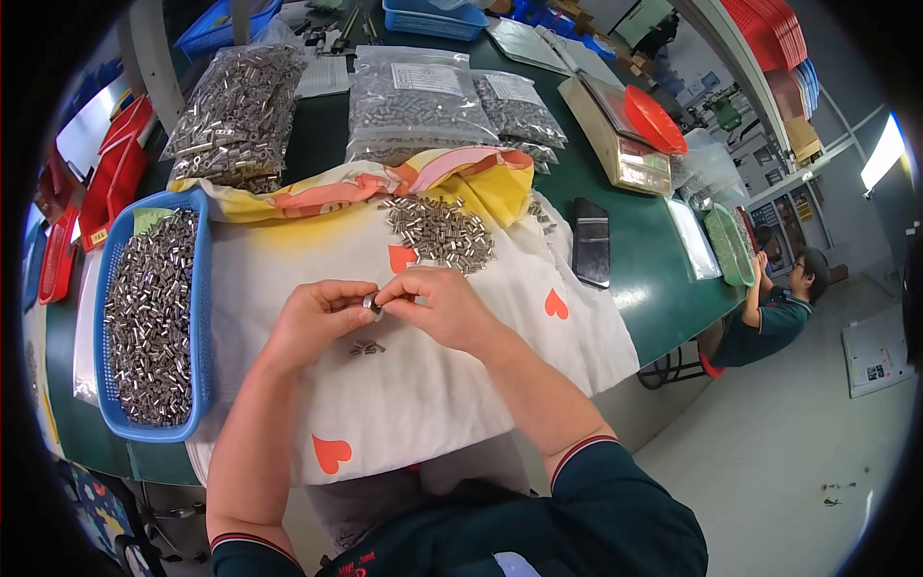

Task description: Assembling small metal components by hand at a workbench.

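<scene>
Over the white cloth (260, 288) with red hearts, my left hand (322, 315) and my right hand (437, 306) meet fingertip to fingertip. Between them they pinch a small silvery metal piece (371, 302) that looks ring-shaped; the fingers cover part of it. Just below lie several loose small metal tubes (367, 347). Beyond my right hand spreads a pile of short metal tubes (440, 234), partly against the cloth's yellow patterned fold (500, 178). To my left stands a blue basket (201, 317) filled with similar small metal parts (149, 317).
Clear bags of metal parts (236, 111) (421, 106) stand at the back of the green table (644, 260). A dark phone (590, 243) lies right of the cloth. Near a scale (615, 135) sits a red tray (656, 119). Another person (781, 313) works at the far right.
</scene>
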Demonstrator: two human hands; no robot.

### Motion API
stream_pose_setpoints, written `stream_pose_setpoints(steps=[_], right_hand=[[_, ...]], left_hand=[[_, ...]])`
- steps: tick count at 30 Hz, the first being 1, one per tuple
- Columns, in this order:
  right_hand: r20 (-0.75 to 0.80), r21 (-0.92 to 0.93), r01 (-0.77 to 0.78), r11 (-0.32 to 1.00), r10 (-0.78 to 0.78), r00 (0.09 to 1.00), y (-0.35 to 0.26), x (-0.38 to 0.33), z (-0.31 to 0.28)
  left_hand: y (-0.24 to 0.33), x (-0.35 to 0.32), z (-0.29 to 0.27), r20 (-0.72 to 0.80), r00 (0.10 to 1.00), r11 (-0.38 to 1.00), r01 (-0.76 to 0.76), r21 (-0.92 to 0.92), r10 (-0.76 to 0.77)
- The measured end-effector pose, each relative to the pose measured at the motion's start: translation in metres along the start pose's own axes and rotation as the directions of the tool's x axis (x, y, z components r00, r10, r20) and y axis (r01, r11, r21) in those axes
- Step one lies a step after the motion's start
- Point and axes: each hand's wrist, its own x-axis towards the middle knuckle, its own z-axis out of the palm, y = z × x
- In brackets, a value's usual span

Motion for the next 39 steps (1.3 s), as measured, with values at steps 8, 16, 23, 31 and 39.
stream_pose_setpoints(steps=[8, 16, 23, 31, 39], right_hand=[[-0.135, -0.107, -0.083, 0.991, 0.068, 0.988, 0.017, 0.008, -0.008], [-0.186, -0.624, -0.016, 0.782, -0.129, 0.974, 0.04, 0.013, 0.002], [-0.176, -0.665, -0.088, 0.741, -0.041, 0.983, 0.034, 0.016, 0.003], [-0.105, -0.677, -0.024, 0.736, -0.065, 0.992, 0.035, 0.011, 0.001], [-0.222, -0.007, -0.128, 0.992, 0.124, 0.967, 0.011, 0.006, 0.001]], left_hand=[[0.0, -0.001, 0.004, 0.086, 0.996, 1.0, 0.007, 0.01, -0.008], [0.002, -0.002, 0.003, 0.169, 0.986, 0.996, 0.001, 0.084, -0.015], [0.001, 0.0, 0.0, 0.179, 0.984, 0.999, -0.033, 0.039, 0.025], [-0.003, 0.002, -0.001, 0.106, 0.993, 0.995, -0.042, -0.088, 0.052], [-0.002, 0.001, -0.001, 0.003, 0.999, 0.983, -0.049, -0.177, 0.05]])
